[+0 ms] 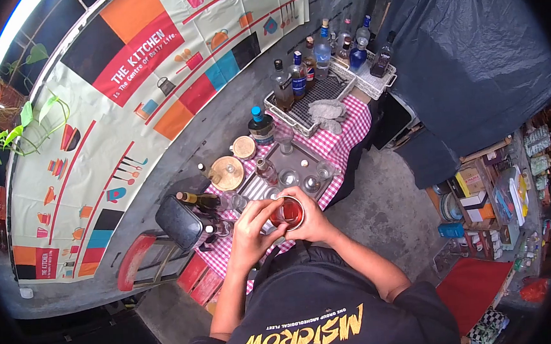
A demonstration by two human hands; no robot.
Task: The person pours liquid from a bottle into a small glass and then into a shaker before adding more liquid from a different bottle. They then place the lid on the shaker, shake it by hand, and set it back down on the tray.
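The left hand (254,230) and right hand (312,215) clasp a glass (287,214) of red liquid (290,210) at the near side of the desk (354,127). Just beyond, glasses (311,183) and a small bottle (266,171) crowd a tray (307,155). Farther, a wire basket (288,121) holds bottles (298,78).

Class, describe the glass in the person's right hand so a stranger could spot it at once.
Start at the checked pink cloth. Over its near edge, in front of the dark shirt, the right hand holds the glass, the left hand close against it. Unlike the clear glasses on the grey tray, it contains red liquid.
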